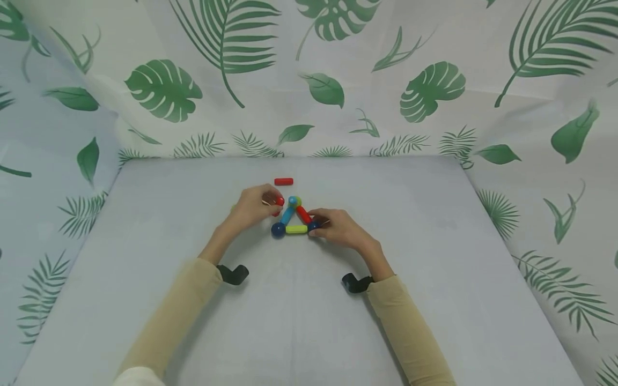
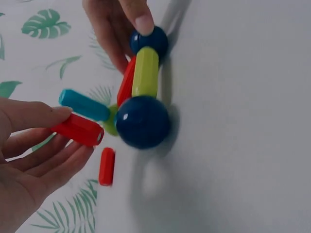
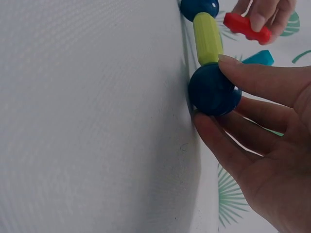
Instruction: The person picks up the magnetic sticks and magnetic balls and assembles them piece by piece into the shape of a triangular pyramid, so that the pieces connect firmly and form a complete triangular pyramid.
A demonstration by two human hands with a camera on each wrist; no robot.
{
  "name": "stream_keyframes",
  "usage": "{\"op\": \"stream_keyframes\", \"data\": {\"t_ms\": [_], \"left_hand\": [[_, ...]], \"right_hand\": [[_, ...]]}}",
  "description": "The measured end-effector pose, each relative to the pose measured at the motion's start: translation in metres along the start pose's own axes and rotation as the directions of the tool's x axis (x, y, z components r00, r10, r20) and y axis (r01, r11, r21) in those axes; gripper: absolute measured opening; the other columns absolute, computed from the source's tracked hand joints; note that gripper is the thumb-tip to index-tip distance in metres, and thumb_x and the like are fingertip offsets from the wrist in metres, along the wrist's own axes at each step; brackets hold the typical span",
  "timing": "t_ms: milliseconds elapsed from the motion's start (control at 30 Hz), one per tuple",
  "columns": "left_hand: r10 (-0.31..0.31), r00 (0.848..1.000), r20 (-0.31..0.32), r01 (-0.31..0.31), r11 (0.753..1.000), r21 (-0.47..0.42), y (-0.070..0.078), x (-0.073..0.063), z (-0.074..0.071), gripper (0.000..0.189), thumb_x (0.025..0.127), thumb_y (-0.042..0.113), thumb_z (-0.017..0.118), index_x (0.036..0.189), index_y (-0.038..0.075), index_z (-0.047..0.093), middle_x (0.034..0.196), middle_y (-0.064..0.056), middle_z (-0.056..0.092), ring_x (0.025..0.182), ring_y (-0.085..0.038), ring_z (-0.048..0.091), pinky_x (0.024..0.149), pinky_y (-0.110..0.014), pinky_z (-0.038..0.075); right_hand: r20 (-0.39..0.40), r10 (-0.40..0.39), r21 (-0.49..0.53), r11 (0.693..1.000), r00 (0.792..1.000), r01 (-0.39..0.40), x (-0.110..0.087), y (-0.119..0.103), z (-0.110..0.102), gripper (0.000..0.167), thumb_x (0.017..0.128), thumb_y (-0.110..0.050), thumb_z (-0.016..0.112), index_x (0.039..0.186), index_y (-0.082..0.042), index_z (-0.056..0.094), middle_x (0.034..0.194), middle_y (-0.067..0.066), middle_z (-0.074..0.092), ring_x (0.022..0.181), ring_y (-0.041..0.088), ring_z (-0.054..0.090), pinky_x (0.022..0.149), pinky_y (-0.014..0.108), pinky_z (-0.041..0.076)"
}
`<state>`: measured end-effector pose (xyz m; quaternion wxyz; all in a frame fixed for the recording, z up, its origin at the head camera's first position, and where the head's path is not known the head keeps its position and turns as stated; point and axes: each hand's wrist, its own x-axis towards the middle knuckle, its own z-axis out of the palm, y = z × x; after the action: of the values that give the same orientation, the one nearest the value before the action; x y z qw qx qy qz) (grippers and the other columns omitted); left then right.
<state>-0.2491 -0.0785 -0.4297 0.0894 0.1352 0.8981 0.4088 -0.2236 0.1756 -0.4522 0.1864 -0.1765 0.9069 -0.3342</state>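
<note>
In the head view, my left hand [image 1: 253,208] pinches a red rod [image 2: 80,129] between thumb and fingers, just left of a triangle of rods and balls. My right hand [image 1: 340,228] grips the dark blue ball [image 3: 214,90] at the triangle's near right corner. Another dark blue ball [image 1: 278,230] forms the near left corner, joined to it by a lime green rod [image 1: 296,229]. A red rod [image 1: 303,215] and a blue rod [image 1: 287,216] form the other sides. On the far green ball [image 2: 111,120], a light blue rod [image 2: 85,104] sticks up, apart from the held rod.
A loose red rod [image 1: 284,182] lies on the white table [image 1: 289,321] beyond the triangle. Something yellow-green [image 1: 234,207] peeks out behind my left hand, mostly hidden. Leaf-patterned cloth [image 1: 270,118] rises behind the table and at both sides.
</note>
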Motion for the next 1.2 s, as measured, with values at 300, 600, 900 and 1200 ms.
{"op": "stream_keyframes", "data": {"t_ms": [300, 600, 900, 1200], "left_hand": [[-0.048, 0.999, -0.020, 0.041, 0.965, -0.259, 0.008, -0.012, 0.017, 0.027, 0.092, 0.009, 0.075, 0.116, 0.005, 0.063, 0.114, -0.013, 0.071, 0.110, -0.027, 0.069, 0.097, -0.040, 0.059], [-0.067, 0.996, -0.062, 0.033, 0.897, -0.442, 0.009, -0.020, 0.038, 0.032, 0.093, 0.008, 0.076, 0.120, 0.001, 0.060, 0.121, -0.018, 0.069, 0.114, -0.031, 0.070, 0.094, -0.034, 0.060], [-0.127, 0.986, -0.106, 0.060, 0.873, -0.484, 0.013, -0.020, 0.061, 0.028, 0.090, 0.009, 0.079, 0.112, 0.002, 0.063, 0.119, -0.018, 0.071, 0.115, -0.030, 0.070, 0.093, -0.032, 0.060], [-0.157, 0.981, -0.114, 0.078, 0.858, -0.507, 0.014, -0.016, 0.071, 0.027, 0.090, 0.012, 0.081, 0.109, 0.001, 0.064, 0.117, -0.018, 0.072, 0.111, -0.029, 0.072, 0.086, -0.026, 0.060]], "right_hand": [[0.000, -0.006, 0.001, 1.000, 1.000, 0.006, 0.001, 0.001, 0.000, 0.055, 0.095, -0.020, 0.075, 0.146, -0.008, 0.057, 0.131, 0.014, 0.068, 0.121, 0.029, 0.065, 0.106, 0.046, 0.054], [-0.007, -0.033, -0.009, 0.999, 0.999, 0.033, 0.000, 0.001, -0.001, 0.054, 0.096, -0.018, 0.074, 0.145, -0.006, 0.057, 0.129, 0.014, 0.069, 0.119, 0.028, 0.066, 0.105, 0.045, 0.055], [-0.010, -0.062, 0.009, 0.998, 0.998, 0.062, 0.001, 0.003, -0.001, 0.053, 0.096, -0.016, 0.074, 0.144, -0.004, 0.057, 0.128, 0.015, 0.069, 0.119, 0.029, 0.067, 0.103, 0.045, 0.055], [-0.018, -0.068, -0.005, 0.998, 0.998, 0.068, 0.001, 0.006, 0.000, 0.052, 0.096, -0.018, 0.075, 0.143, -0.005, 0.058, 0.129, 0.014, 0.070, 0.118, 0.028, 0.067, 0.102, 0.043, 0.056]]}}
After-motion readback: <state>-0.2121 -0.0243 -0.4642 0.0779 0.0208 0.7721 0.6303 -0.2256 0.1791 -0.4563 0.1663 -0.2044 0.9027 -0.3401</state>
